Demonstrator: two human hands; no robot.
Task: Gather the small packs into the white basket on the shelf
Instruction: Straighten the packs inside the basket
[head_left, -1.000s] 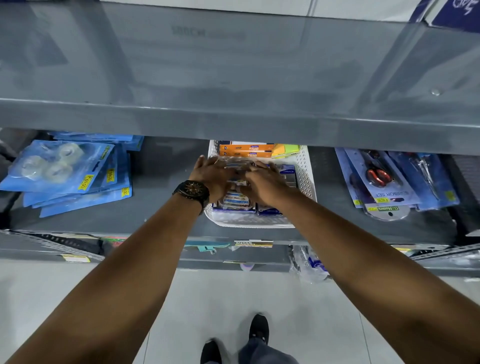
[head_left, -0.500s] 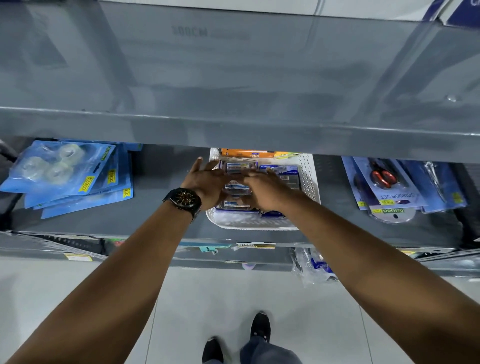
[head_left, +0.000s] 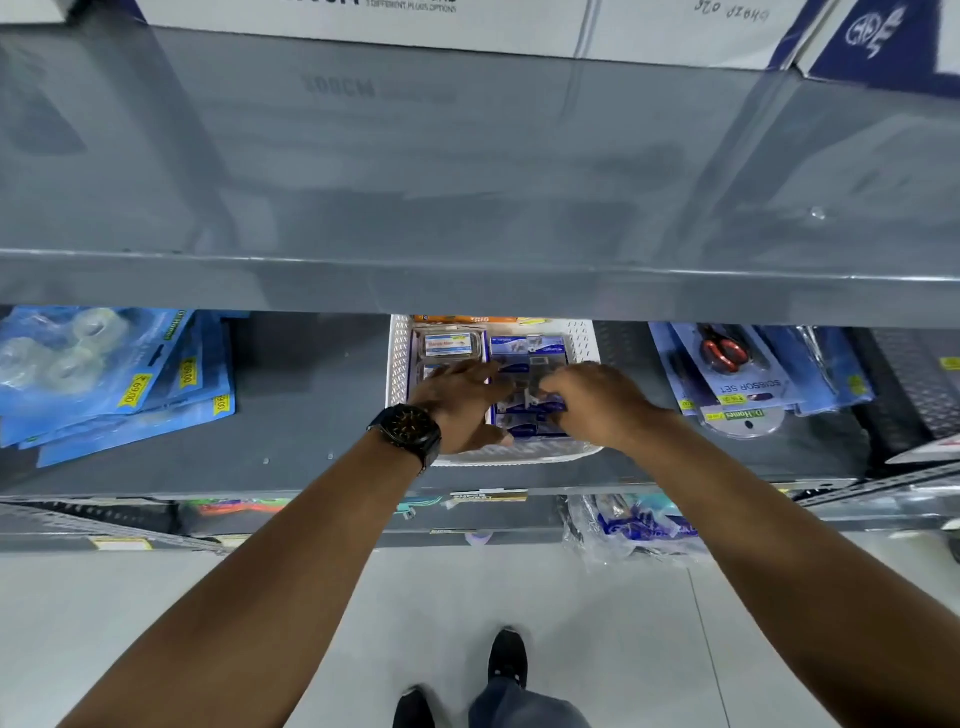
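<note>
A white perforated basket (head_left: 399, 358) stands on the grey shelf (head_left: 301, 415) under the upper shelf board. Inside it lie small clear packs (head_left: 451, 344) with white labels on the left and blue packs (head_left: 525, 347) on the right. My left hand (head_left: 460, 400), with a black watch on its wrist, lies flat on the left packs, fingers spread. My right hand (head_left: 597, 397) curls over the blue packs in the basket's near right part, fingertips pinching a blue pack (head_left: 540, 402). Both hands hide the packs beneath them.
Blue tape packs (head_left: 104, 374) lie stacked at the shelf's left. Scissor set cards (head_left: 737, 384) lie at the right. An orange box (head_left: 467, 318) shows at the basket's far end. The upper shelf board (head_left: 467, 208) overhangs the basket. Plastic bags (head_left: 634, 525) hang on the lower shelf.
Both hands have slid back toward the near end of the basket, uncovering the packs at its far end. The camera tilted up slightly.
</note>
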